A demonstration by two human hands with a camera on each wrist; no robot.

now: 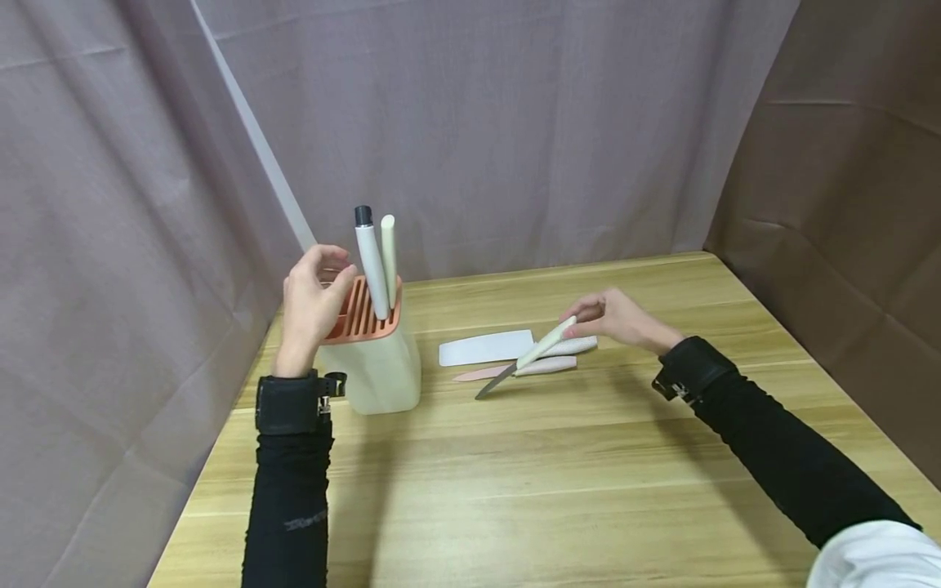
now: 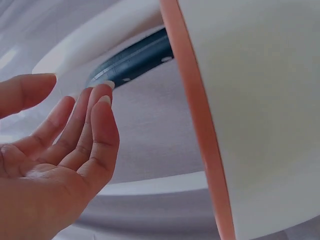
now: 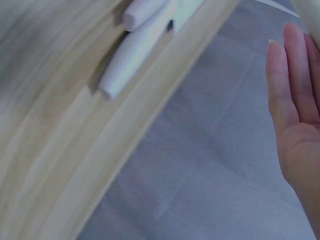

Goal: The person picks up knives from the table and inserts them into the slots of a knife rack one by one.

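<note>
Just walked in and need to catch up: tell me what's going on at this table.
A person sits at a wooden table. The right hand pinches the cream handle of a small knife, its tip down on the wood beside a white cleaver and a pink knife. The left hand hovers open against a knife block that holds two handles.

A light wooden tabletop (image 1: 559, 457) with a streaked grain carries everything. Near the middle of its far edge lies a flat white cleaver blade (image 1: 486, 348) with its pale handle (image 1: 573, 346) pointing toward the right edge. Just in front of it, touching or nearly so, lies a pink knife (image 1: 515, 369). Mauve cloth (image 1: 470, 122) hangs behind the far edge and along the left edge; brown cloth (image 1: 845, 204) closes the right side.
</note>
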